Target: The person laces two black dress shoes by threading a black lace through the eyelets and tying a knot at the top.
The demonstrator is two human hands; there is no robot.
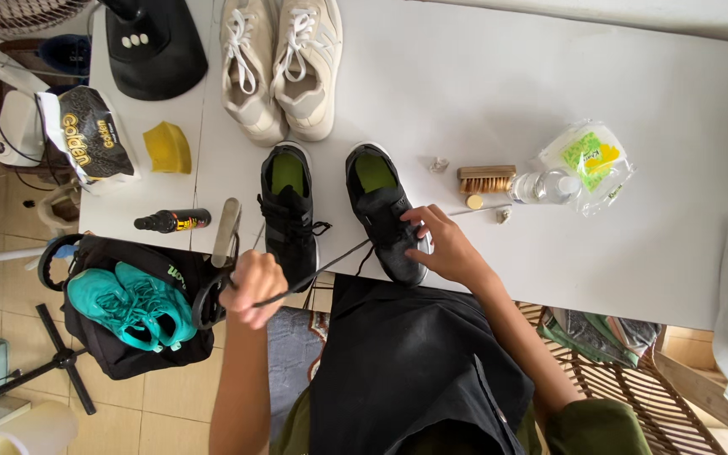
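The left hand (250, 286) is closed around the black lace (322, 270) and pulls it tight to the side. The right hand (440, 244) presses the right black shoe (381, 211) on the counter (482, 93), so it stays steady, beside its partner (288, 211).

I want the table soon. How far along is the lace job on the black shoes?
One black shoe is laced, ends loose. In hand: the left hand pulls a black lace taut from the other black shoe, which the right hand holds. Whether it goes in or out, I cannot tell; that shoe is unfinished. The brush lies untouched.
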